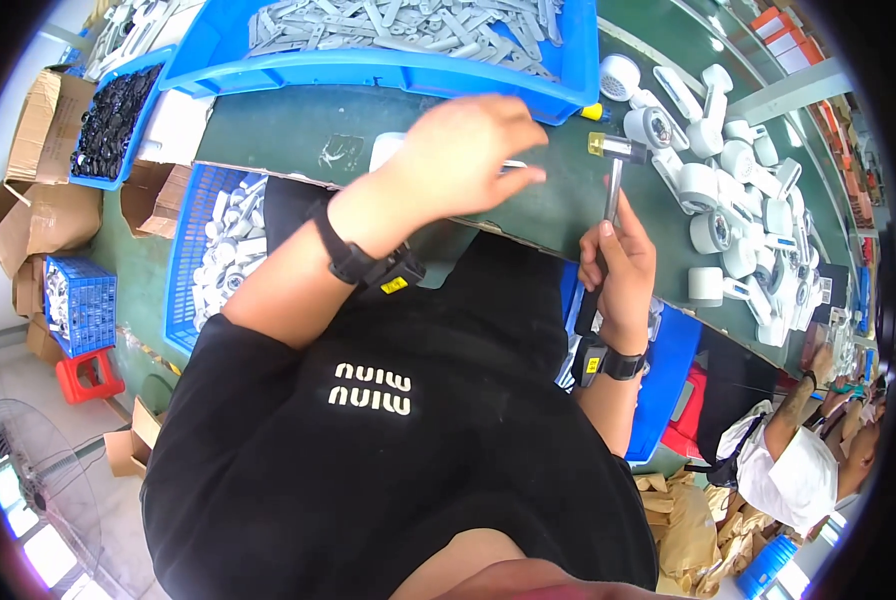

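Note:
My left hand (473,155) is over the green bench, slightly blurred, its thumb and fingers apart. Beneath it, mostly hidden, a white plastic part (386,149) shows at the wrist side, and a thin white edge (513,163) shows between thumb and fingers. I cannot tell whether these are one piece. My right hand (622,265) is closed round the dark grip of a small hammer (615,185). Its metal shaft points up, and its head has a yellowish face at the left end and a dark one at the right.
Grey strip-like parts fill a big blue bin (388,72) at the back. White plastic housings (738,190) with round heads are heaped on the right of the bench (268,130). A blue basket (183,270) of white parts stands at left. Another person (793,455) works at far right.

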Demonstrator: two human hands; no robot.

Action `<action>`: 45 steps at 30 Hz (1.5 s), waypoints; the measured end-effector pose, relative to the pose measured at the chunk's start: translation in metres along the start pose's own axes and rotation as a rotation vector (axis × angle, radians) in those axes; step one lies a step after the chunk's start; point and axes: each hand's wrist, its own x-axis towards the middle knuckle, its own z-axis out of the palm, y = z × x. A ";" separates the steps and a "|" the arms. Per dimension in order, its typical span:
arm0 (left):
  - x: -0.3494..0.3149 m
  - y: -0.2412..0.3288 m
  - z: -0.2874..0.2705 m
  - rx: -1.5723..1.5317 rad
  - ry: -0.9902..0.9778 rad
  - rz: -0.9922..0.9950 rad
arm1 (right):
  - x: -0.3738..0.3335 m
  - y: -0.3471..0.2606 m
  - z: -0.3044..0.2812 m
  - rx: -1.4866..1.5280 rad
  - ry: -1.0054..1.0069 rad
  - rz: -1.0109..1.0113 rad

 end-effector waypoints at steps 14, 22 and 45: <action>0.102 -0.166 -0.029 0.480 -0.434 -0.356 | -0.002 0.004 -0.011 0.035 -0.030 0.043; 0.098 -0.142 -0.050 0.464 -0.197 -0.137 | -0.002 0.007 -0.007 0.004 0.042 0.009; -0.052 0.015 -0.014 0.121 0.234 0.148 | 0.017 -0.009 0.076 -0.078 0.079 -0.121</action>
